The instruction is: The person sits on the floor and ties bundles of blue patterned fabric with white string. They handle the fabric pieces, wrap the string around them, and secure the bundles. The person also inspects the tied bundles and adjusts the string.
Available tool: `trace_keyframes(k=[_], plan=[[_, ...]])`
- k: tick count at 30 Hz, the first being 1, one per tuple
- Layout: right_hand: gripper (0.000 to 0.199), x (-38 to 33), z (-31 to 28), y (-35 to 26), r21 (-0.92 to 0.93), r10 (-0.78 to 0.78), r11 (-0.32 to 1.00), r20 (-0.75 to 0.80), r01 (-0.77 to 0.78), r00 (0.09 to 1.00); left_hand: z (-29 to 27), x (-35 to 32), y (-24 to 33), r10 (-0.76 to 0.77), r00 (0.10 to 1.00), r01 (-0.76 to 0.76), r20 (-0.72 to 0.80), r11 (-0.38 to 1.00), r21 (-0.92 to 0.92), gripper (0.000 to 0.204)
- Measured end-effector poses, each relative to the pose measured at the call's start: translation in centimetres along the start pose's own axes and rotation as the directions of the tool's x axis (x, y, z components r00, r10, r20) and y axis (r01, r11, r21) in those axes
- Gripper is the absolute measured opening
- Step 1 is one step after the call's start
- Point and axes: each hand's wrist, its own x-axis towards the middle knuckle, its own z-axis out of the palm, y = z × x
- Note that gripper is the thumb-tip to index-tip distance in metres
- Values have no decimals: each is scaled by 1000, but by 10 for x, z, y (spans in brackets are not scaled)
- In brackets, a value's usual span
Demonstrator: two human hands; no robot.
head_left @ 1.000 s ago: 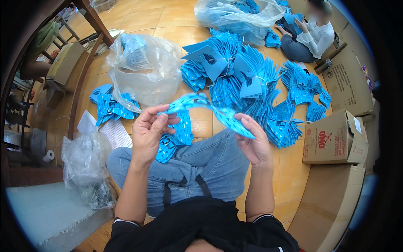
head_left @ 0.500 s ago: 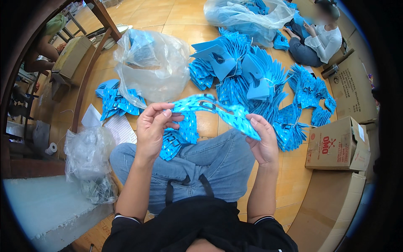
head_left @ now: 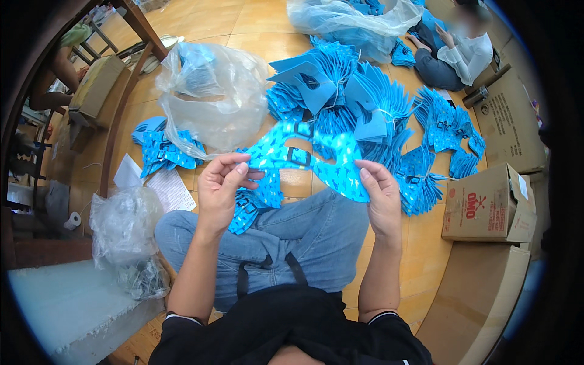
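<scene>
Between my hands a blue patterned fabric piece [head_left: 340, 177] with black buckles is stretched out, its face turned up and an opening in its middle. My left hand [head_left: 219, 191] pinches its left end between thumb and fingers. At the right end, the thumb and fingers of my right hand [head_left: 381, 198] grip the edge. Below it, by my left knee, lies a small stack of similar blue pieces [head_left: 246, 213]. Farther off, tied bundles of blue pieces [head_left: 377, 112] are heaped on the floor. Another group of buckled pieces [head_left: 167, 152] lies at the left.
A clear plastic bag [head_left: 213, 115] lies ahead to the left, crumpled plastic [head_left: 125, 222] nearer. Printed paper [head_left: 172, 190] is beside my knee. Cardboard boxes [head_left: 483, 207] line the right side. A person [head_left: 459, 58] sits at the far right near a large plastic bag [head_left: 353, 27].
The fabric piece has tilted from nearly edge-on to showing its broad face, so both buckles and the opening are plain. Both hands keep their hold at its ends.
</scene>
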Motion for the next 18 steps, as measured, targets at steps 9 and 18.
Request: trace_keyframes(k=[9,18], plan=[[40,-22,36,-64,261,-595,778,12,572,804,4,-4,11,-20,989,1,-143,992,-129,19],[61,-61,99,-156,930,-952,297,272,216,139,2,-10,17,71,985,-93,-156,986,-135,18]])
